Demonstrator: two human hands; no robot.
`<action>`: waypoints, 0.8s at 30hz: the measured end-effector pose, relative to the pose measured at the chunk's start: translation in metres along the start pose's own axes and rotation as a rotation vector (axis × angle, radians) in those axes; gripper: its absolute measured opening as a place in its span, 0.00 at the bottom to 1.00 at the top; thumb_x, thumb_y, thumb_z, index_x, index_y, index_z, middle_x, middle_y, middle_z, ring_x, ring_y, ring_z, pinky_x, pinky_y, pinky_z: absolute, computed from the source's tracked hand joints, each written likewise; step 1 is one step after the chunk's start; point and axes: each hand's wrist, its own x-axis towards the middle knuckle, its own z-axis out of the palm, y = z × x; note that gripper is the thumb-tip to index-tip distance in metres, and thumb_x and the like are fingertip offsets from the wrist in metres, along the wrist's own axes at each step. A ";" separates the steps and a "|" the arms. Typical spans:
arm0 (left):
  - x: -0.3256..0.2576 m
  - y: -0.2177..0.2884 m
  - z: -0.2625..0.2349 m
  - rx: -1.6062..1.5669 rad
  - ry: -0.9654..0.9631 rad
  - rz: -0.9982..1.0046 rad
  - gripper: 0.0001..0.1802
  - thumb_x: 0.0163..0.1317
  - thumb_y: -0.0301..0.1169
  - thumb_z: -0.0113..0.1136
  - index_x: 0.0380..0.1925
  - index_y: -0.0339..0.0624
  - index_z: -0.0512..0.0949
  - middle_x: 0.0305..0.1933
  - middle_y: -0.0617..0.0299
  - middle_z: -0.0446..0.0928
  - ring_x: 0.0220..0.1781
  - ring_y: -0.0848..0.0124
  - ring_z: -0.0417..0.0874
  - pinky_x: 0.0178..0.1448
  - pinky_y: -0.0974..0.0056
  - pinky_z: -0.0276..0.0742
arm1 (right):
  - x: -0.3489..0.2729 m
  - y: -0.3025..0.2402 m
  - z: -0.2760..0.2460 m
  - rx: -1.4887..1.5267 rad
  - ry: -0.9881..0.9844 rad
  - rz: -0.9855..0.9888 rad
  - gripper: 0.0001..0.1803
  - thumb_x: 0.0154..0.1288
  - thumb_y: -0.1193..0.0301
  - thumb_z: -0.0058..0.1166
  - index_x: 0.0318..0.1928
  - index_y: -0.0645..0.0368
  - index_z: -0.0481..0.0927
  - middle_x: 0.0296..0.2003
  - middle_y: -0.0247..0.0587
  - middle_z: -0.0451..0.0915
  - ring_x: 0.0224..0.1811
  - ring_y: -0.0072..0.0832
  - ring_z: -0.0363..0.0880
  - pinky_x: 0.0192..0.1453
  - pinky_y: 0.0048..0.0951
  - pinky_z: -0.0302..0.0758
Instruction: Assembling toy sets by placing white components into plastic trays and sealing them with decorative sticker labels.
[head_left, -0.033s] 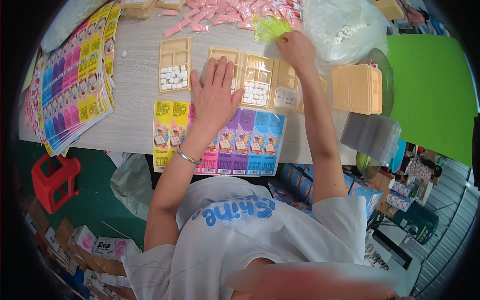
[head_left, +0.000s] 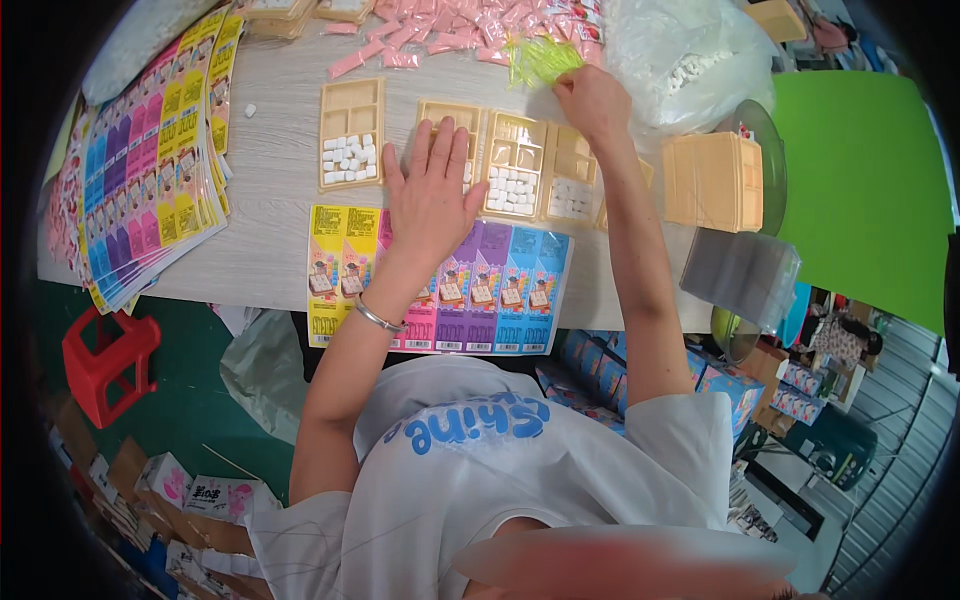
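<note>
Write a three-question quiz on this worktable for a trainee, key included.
1. Which hand is nearer the green pile?
2. True or false: the left hand covers part of a tray.
3. On which side of the picture is the red stool? A) right B) left C) top
Key: 1. The right hand; 2. True; 3. B
</note>
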 end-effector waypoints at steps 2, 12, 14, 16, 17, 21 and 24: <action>-0.002 0.001 0.000 0.006 -0.006 -0.020 0.39 0.68 0.52 0.58 0.73 0.43 0.67 0.80 0.59 0.61 0.83 0.58 0.54 0.79 0.32 0.46 | 0.004 0.000 0.003 -0.130 -0.160 0.043 0.10 0.65 0.62 0.61 0.37 0.52 0.90 0.37 0.44 0.88 0.38 0.46 0.87 0.44 0.44 0.82; -0.003 -0.002 -0.002 -0.049 0.014 -0.012 0.40 0.67 0.51 0.59 0.73 0.38 0.67 0.80 0.56 0.62 0.82 0.57 0.56 0.79 0.33 0.47 | 0.007 0.009 -0.020 -0.105 0.072 -0.038 0.09 0.67 0.62 0.59 0.41 0.49 0.88 0.39 0.41 0.87 0.40 0.45 0.86 0.43 0.43 0.82; -0.005 -0.004 -0.001 -0.040 0.000 -0.025 0.40 0.67 0.52 0.58 0.72 0.37 0.67 0.80 0.56 0.60 0.83 0.58 0.54 0.79 0.32 0.46 | -0.005 -0.013 -0.023 -0.076 0.124 -0.072 0.09 0.68 0.63 0.58 0.41 0.51 0.87 0.39 0.41 0.86 0.39 0.44 0.86 0.42 0.42 0.82; -0.004 -0.003 0.000 -0.091 0.041 -0.021 0.41 0.67 0.52 0.59 0.72 0.36 0.66 0.80 0.54 0.60 0.83 0.58 0.55 0.79 0.33 0.46 | -0.023 -0.040 -0.022 0.288 0.002 -0.298 0.06 0.67 0.66 0.60 0.39 0.53 0.85 0.36 0.40 0.86 0.37 0.41 0.86 0.40 0.39 0.81; -0.004 -0.003 0.001 -0.087 0.037 -0.026 0.41 0.67 0.52 0.59 0.72 0.36 0.66 0.80 0.54 0.60 0.83 0.58 0.55 0.79 0.33 0.46 | -0.033 -0.057 -0.022 0.316 -0.074 -0.341 0.05 0.66 0.67 0.61 0.39 0.53 0.85 0.35 0.39 0.85 0.36 0.39 0.85 0.39 0.39 0.81; -0.003 0.001 0.004 -0.194 0.095 -0.036 0.42 0.65 0.52 0.62 0.71 0.35 0.66 0.79 0.51 0.61 0.82 0.56 0.56 0.79 0.33 0.47 | -0.049 -0.092 -0.006 0.273 -0.027 -0.409 0.05 0.64 0.68 0.64 0.39 0.52 0.87 0.35 0.37 0.85 0.36 0.36 0.86 0.40 0.38 0.81; -0.003 0.000 0.008 -0.235 0.150 -0.031 0.41 0.64 0.51 0.63 0.69 0.36 0.67 0.77 0.50 0.62 0.81 0.54 0.57 0.79 0.33 0.47 | -0.042 -0.084 -0.003 0.298 0.190 -0.383 0.07 0.65 0.66 0.64 0.41 0.51 0.88 0.35 0.37 0.86 0.36 0.38 0.86 0.41 0.38 0.81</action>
